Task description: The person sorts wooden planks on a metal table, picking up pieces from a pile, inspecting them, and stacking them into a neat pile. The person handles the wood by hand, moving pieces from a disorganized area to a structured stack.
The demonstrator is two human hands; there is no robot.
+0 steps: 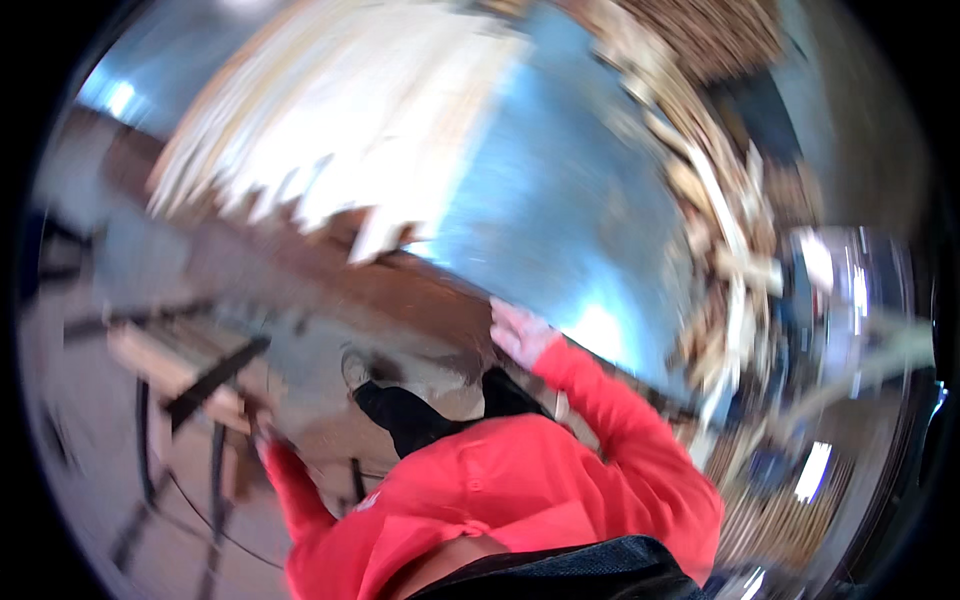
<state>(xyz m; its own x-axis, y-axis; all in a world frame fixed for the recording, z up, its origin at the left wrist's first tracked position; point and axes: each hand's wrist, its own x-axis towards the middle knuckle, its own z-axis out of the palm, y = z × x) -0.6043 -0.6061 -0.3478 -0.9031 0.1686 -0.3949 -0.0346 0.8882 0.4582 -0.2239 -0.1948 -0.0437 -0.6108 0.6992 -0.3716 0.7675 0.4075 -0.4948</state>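
Note:
My right hand (520,335) is at the near edge of a shiny blue-grey metal tabletop (570,210). Its fingers are stretched out and nothing shows in them. Over at the lower left, my left hand (264,432) is beside the end of a pale wooden board (165,365) on a dark-legged stand. Motion blur smears its fingers, so whether it grips the board is not visible. Many thin pale wood strips (340,110) lie side by side across the left part of the tabletop, their uneven ends toward me.
Wood offcuts (715,250) are heaped along the tabletop's right side. A bundle of thin brown sticks (705,35) is at the far right. More upright sticks (790,505) are at the lower right. A dark cable (215,530) trails across the floor near the stand's legs (217,475).

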